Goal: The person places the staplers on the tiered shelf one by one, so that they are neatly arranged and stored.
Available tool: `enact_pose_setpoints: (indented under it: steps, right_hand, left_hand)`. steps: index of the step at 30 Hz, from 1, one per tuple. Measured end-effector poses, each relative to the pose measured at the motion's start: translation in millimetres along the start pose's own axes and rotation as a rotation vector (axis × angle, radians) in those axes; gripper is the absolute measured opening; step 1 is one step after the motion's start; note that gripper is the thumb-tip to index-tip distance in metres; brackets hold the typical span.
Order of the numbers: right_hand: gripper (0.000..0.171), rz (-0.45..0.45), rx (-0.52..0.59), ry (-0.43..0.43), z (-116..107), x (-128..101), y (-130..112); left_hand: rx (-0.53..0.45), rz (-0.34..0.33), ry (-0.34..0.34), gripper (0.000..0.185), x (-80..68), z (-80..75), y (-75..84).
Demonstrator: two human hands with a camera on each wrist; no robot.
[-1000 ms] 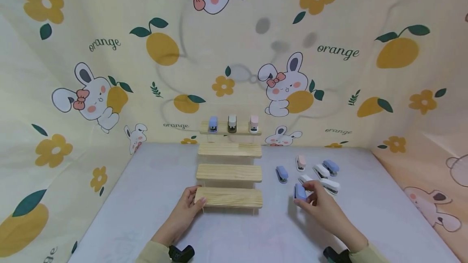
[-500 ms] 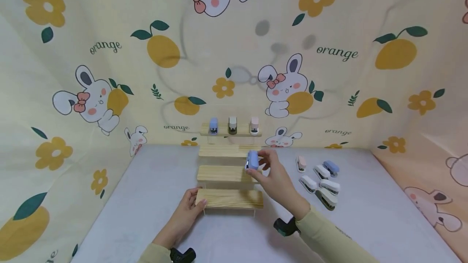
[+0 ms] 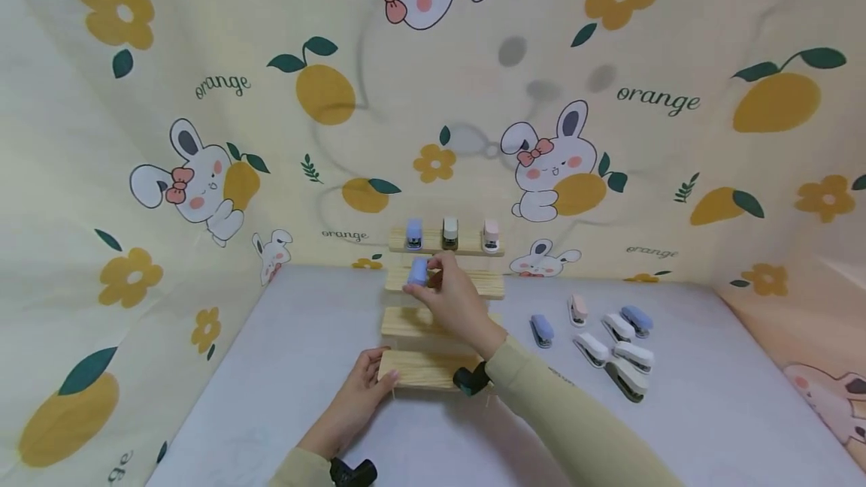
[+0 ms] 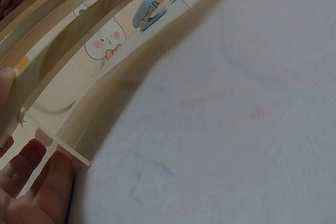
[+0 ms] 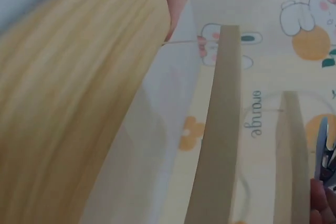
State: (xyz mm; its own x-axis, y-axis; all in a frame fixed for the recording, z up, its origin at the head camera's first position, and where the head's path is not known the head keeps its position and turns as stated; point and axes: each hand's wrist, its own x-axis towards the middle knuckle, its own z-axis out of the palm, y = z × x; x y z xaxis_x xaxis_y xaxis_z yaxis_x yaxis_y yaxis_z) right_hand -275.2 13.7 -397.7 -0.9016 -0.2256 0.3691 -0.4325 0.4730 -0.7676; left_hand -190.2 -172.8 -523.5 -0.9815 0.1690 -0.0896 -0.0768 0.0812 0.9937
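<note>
Right hand (image 3: 455, 297) pinched blue stapler (image 3: 418, 270) by second-farthest shelf (image 3: 489, 285); left hand (image 3: 361, 389) pinched nearest shelf (image 3: 429, 370). Slackened right pinch risked dropping stapler.

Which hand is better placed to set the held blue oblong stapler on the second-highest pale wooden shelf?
Right, likely: the right hand pinches that stapler by the left half of that shelf. The left hand grips the lowest pale wooden shelf.
</note>
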Motion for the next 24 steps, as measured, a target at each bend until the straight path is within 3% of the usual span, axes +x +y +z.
enact_pose_setpoints:
  steps: [9, 17, 24]
  right_hand:
    - [0.056, 0.096, -0.125, -0.007, 12.9, 9.8, 0.5]
    - [0.058, 0.070, -0.146, -0.040, 9.6, 9.2, -1.5]
    - [0.056, 0.078, -0.202, -0.010, 14.4, 10.4, 1.9]
  left_hand:
    - [-0.009, -0.019, -0.012, 0.063, -1.2, 0.0, 5.0]
    - [0.014, -0.015, -0.015, 0.063, -0.5, -2.3, 5.0]
    - [0.000, -0.025, -0.015, 0.062, 2.5, -0.4, 2.3]
